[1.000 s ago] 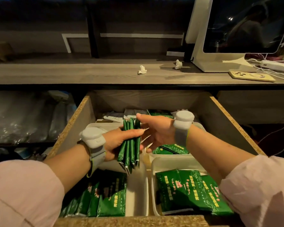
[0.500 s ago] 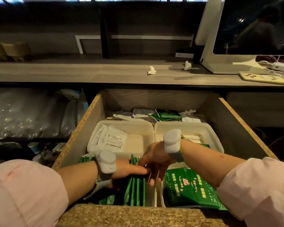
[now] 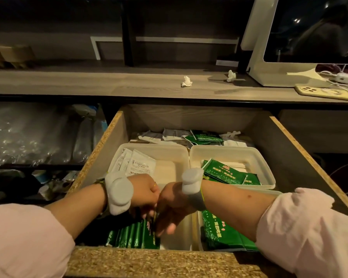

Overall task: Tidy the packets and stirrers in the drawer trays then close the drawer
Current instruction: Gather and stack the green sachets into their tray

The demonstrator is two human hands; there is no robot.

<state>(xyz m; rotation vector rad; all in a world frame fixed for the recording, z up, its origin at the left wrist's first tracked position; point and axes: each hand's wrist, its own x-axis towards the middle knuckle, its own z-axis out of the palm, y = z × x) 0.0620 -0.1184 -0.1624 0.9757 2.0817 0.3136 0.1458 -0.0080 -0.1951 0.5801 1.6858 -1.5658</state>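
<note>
The drawer (image 3: 149, 261) stands pulled out with white trays in it. Both hands are down in the near-left tray (image 3: 178, 238). My left hand (image 3: 144, 192) curls its fingers round the top of a row of green stick packets (image 3: 132, 235) standing in that tray. My right hand (image 3: 169, 209) presses its straight fingers against the right side of the row. Large green packets (image 3: 223, 233) fill the near-right tray. The far-left tray (image 3: 155, 147) holds white packets (image 3: 137, 165). The far-right tray (image 3: 229, 149) holds green packets (image 3: 225, 173) over wooden stirrers (image 3: 236, 165).
Loose white and green packets (image 3: 189, 136) lie behind the trays at the drawer's back. Above, the counter (image 3: 109, 83) carries crumpled paper (image 3: 186, 81), a monitor (image 3: 289, 57) and a phone (image 3: 325, 93). Plastic-wrapped stock (image 3: 28, 133) fills the shelf to the left.
Both hands came down from above the trays into the near-left tray, and the bundle of green stick packets now stands in it beside the others.
</note>
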